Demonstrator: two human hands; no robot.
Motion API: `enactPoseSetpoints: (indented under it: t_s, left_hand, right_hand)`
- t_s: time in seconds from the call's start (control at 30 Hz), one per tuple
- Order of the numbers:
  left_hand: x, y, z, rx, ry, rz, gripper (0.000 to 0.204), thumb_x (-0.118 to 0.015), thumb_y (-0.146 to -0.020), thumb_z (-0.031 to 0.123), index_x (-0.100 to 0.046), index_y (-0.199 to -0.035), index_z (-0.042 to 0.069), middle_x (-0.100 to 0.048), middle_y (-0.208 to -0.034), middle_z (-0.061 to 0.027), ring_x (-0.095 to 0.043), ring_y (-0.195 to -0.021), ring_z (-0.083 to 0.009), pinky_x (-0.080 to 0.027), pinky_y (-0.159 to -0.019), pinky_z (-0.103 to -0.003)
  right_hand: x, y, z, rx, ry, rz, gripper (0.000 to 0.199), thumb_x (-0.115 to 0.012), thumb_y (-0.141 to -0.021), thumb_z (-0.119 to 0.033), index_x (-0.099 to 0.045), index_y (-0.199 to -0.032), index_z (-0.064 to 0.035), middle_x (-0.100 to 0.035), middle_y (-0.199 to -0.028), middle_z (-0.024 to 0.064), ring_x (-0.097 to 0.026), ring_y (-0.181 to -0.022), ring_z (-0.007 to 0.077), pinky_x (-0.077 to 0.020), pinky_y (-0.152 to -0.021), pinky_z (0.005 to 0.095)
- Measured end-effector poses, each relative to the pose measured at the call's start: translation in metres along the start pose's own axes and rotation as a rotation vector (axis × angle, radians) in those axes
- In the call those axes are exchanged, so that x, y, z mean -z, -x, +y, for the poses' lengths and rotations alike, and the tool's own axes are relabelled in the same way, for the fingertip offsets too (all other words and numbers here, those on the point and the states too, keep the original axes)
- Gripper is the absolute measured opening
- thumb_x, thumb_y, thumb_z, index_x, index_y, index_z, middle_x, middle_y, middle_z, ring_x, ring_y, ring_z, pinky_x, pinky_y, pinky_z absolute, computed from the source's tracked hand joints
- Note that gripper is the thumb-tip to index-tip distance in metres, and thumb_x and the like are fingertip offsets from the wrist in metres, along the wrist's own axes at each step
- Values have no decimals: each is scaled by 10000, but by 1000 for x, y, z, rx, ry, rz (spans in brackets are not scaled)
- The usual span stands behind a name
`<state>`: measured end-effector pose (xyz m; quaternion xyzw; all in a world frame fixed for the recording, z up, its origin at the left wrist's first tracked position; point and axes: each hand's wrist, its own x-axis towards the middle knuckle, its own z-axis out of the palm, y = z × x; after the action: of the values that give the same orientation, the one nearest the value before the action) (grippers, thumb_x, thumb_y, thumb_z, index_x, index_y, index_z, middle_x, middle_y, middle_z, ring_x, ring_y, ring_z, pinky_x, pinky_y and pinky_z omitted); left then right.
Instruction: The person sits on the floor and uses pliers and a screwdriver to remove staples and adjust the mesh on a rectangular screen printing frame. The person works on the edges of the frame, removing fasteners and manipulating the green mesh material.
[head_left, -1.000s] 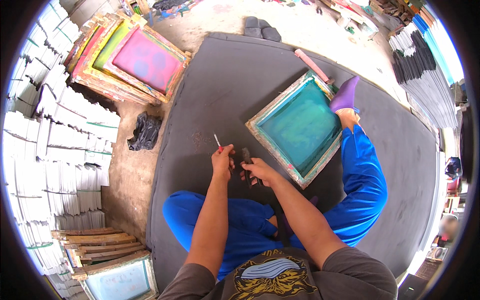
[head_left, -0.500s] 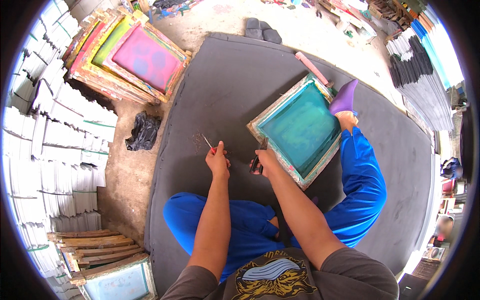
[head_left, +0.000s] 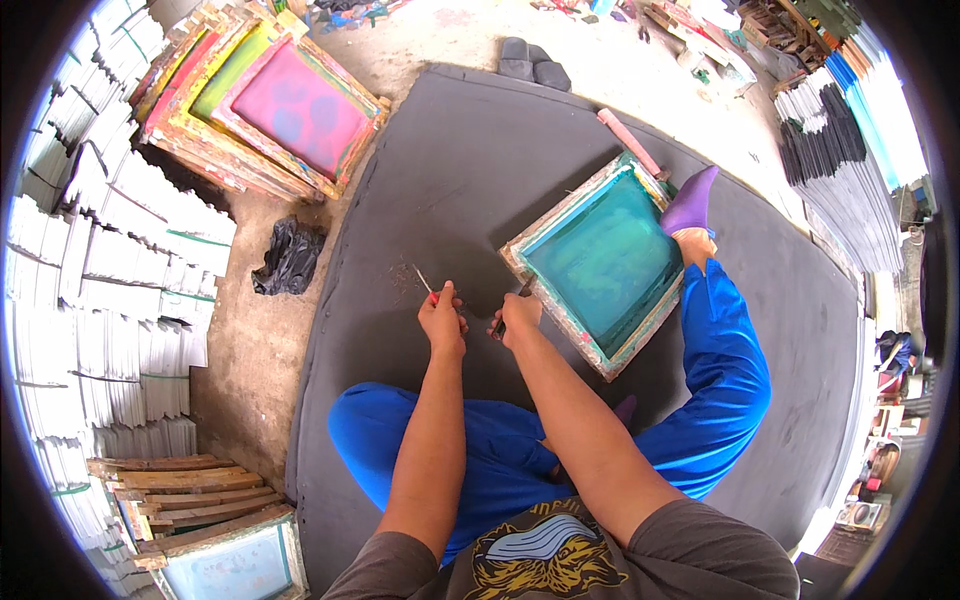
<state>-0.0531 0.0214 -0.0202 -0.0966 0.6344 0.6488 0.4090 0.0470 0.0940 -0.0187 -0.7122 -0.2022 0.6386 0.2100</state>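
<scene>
Two hands at frame centre, both fisted. Left hand [head_left: 442, 322] is closed around a thin red-handled tool [head_left: 424, 281], tip pointing up-left. Right hand [head_left: 518, 316] grips a small dark tool [head_left: 498, 326] at the corner of a teal screen frame [head_left: 604, 262] lying right of centre on the grey mat [head_left: 450, 150]. Stacked frames [head_left: 270, 100] upper left.

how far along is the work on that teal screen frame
Looks done: nothing can be told for sure; scraps lie on the grey mat. In hand: the left hand grips a thin red-handled tool, and the right hand holds a dark tool against the near corner of the teal screen frame. Left: the frame's other edges look untouched, and the stack of coloured frames stands apart.
</scene>
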Motion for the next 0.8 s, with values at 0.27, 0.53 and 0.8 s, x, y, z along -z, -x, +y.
enactPoseSetpoints:
  t_s: [0.27, 0.53, 0.8]
  left_hand:
    - [2, -4, -5, -25, -23, -47, 275, -714, -979, 302, -649, -939, 39, -611, -767, -44, -456, -400, -116, -339, -368, -289]
    - [5, -4, -7, 45, -95, -116, 327, -738, -962, 341, -685, -996, 21, -660, -833, -66, -469, -406, -110, -357, -377, -288]
    - [6, 3, -6, -33, -216, -269, 299, -768, -951, 293, -706, -1010, 7, -672, -802, -53, -488, -461, -86, -365, -415, -267]
  right_hand:
    - [23, 6, 7, 71, -185, -228, 182, -583, -1013, -163, -483, -1157, -113, -593, -741, 105, -562, -553, 257, -507, -481, 466]
    - [64, -21, 22, 2, -403, -770, 126, -572, -1033, -261, -555, -996, -142, -633, -760, 95, -632, -604, 276, -543, -545, 439]
    - [41, 25, 15, 34, 277, -869, 189, -570, -1032, -211, -582, -1095, -33, -666, -789, 127, -677, -609, 244, -589, -528, 405]
